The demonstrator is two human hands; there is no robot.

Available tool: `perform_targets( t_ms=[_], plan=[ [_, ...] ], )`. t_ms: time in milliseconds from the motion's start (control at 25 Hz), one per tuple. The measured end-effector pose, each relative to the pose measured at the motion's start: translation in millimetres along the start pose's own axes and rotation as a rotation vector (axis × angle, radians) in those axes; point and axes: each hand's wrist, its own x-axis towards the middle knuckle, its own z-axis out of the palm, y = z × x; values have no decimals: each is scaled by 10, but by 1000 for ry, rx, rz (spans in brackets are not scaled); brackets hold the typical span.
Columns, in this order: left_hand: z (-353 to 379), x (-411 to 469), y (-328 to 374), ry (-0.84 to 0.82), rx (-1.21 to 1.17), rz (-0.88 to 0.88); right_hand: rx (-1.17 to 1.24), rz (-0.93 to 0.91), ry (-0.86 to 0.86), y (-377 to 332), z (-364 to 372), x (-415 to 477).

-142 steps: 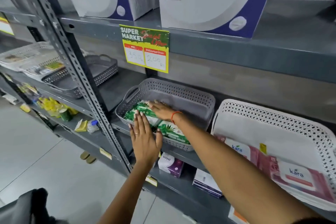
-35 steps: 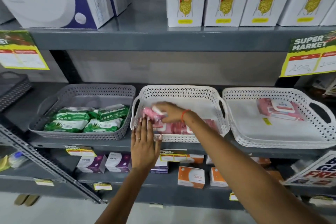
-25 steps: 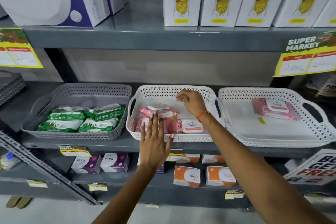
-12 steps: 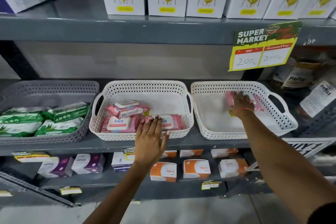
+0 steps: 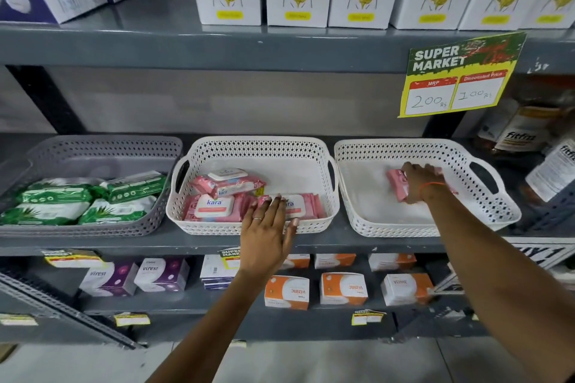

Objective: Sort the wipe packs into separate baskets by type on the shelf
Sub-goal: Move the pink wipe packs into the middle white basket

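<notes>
My right hand (image 5: pixel 418 182): fingers closed on pink pack (image 5: pixel 397 182) in right basket (image 5: pixel 435 227), likely to move it. Left hand (image 5: pixel 267 224): fingers flat, empty, steadying middle basket (image 5: pixel 249 227).

Price sign (image 5: pixel 460 74): I read "SUPER MARKET", "MRP 200", "Discounted Price 100".
Pink wipe packs (image 5: pixel 214 207): I read "kara".
Orange boxes (image 5: pixel 287 292): "vizinc".
Purple boxes (image 5: pixel 109 278): "virest".
Bottles (image 5: pixel 519 135): "fitfizz", partly legible.

You see green packs (image 5: pixel 84 199) in a grey holey basket (image 5: pixel 93 149), pink packs (image 5: pixel 230 196) in white dotted baskets (image 5: pixel 258 149), maybe an orange wristband (image 5: pixel 431 185).
</notes>
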Motion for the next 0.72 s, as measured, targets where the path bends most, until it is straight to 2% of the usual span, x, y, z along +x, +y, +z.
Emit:
perform_targets(
  t_ms=[80, 120, 200, 280, 320, 360, 440, 600, 640, 720],
  plan=[
    [-6, -5, -4, -26, -5, -2, 28, 18, 33, -95, -38, -110],
    [-20, -10, -2, -37, -1, 1, 99, 37, 111, -195, -85, -181],
    [-34, -8, -8, -45, 23, 7, 335, 18, 406, -521, -218, -336],
    [-27, -21, -45, -29, 40, -13, 497, -187, 766, -887, -412, -505],
    [-24, -45, -90, -7, 44, -45, 528, -358, 867, -1070, -535, -601],
    [-23, -73, -154, 15, 48, -85, 533, -534, 842, -1252, -644, -702],
    [-41, -143, -321, 44, 62, -138, 464, -750, 544, -1603, -730, -886],
    [-96, -192, -541, 27, 96, -126, 106, -788, 3, -2053, -468, -962],
    [-102, -188, -565, 13, 100, -118, 100, -773, -118, -2082, -480, -929],
    [-110, -176, -564, -15, 105, -103, 233, -738, -288, -2032, -636, -789]
  ],
)
